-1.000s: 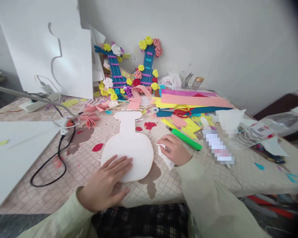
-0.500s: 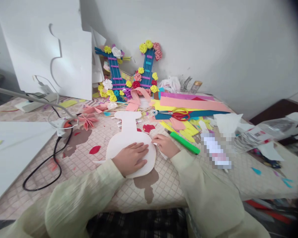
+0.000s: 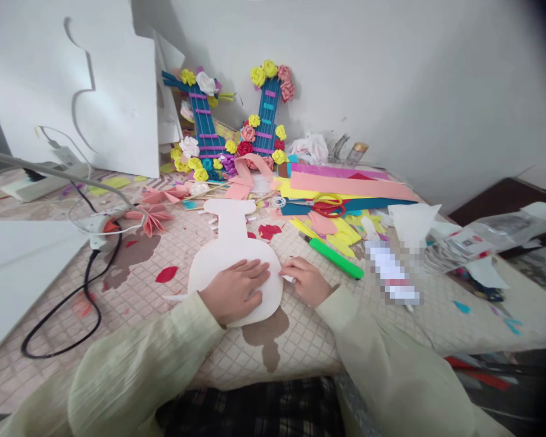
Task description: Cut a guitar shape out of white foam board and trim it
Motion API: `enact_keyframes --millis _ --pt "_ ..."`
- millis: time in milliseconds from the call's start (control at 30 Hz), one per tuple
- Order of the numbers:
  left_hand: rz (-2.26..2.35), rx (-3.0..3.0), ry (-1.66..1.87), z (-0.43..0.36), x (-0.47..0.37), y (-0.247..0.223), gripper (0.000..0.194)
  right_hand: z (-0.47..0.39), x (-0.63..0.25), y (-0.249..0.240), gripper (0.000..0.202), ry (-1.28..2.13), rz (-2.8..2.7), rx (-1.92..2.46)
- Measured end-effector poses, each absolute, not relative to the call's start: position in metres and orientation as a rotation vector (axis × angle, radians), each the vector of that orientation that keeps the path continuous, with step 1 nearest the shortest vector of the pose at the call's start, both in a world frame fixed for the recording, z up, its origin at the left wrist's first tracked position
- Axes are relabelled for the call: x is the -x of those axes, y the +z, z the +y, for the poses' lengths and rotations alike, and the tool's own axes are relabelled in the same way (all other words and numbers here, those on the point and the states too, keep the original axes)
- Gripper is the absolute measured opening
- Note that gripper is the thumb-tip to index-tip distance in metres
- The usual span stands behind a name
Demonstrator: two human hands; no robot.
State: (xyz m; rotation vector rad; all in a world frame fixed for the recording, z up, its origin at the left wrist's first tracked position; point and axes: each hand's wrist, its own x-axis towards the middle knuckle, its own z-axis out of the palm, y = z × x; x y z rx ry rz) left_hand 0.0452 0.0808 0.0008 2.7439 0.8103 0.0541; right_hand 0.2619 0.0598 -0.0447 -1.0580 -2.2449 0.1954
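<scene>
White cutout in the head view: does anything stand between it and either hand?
Nothing visible does. The left hand lies directly on the white cutout; the right hand, pinching a white piece, is at its right edge.

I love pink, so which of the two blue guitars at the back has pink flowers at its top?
The guitar on the right: pink flowers sit beside yellow ones up there. The left guitar has yellow and white at its top.
</scene>
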Motion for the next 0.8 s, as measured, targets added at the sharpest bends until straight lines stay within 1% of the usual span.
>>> enact_keyframes --millis 200,300,467,567,700,800 --pt "0.769 -2.722 0.030 0.082 -0.043 0.001 0.053 0.051 -0.260 -0.044 0.042 0.206 -2.223 1.028" --pt "0.786 -2.715 0.047 0.081 -0.042 0.000 0.053 0.050 -0.258 -0.045 0.040 0.173 -2.191 1.060" --pt "0.787 -2.705 0.045 0.081 -0.041 -0.003 0.054 0.035 -0.254 -0.044 0.038 0.241 -2.202 1.031" --pt "0.758 -2.698 0.025 0.082 -0.040 -0.003 0.056 0.044 -0.255 -0.044 0.039 0.211 -2.193 1.074" --pt "0.775 -2.702 0.040 0.081 -0.040 -0.003 0.054 0.061 -0.258 -0.043 0.041 0.189 -2.173 1.120" --pt "0.801 -2.707 0.088 0.080 -0.041 -0.003 0.051 0.050 -0.256 -0.039 0.040 0.220 -2.223 1.065"
